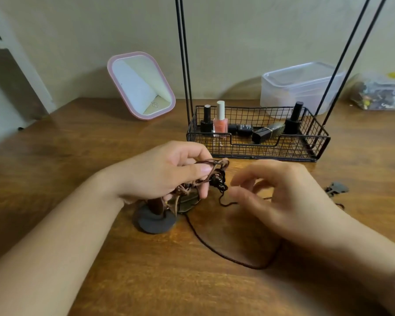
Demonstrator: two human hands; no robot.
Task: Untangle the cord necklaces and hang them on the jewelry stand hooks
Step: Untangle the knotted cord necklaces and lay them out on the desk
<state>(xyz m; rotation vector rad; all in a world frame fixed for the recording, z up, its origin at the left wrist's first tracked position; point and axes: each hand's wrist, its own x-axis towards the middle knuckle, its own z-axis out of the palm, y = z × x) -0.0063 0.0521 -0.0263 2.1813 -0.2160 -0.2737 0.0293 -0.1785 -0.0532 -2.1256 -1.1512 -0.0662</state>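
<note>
Here the left hand (169, 172) grips the tangled cord necklaces (205, 179) just above the wooden table (100, 144), fingers curled round the bundle. The right hand (281, 197) is just beside the tangle, fingers loosely curled; whether they pinch a strand cannot be told. One dark cord (214, 245) trails across the table toward the right wrist. The jewelry stand (255, 142) sits behind both hands.

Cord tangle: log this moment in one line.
left hand grips cord tangle | right hand open beside it | loose cord on table | none hung

White lettering on the lying black bottle (244, 128) in the wire basket (315, 142), too blurred to read.
</note>
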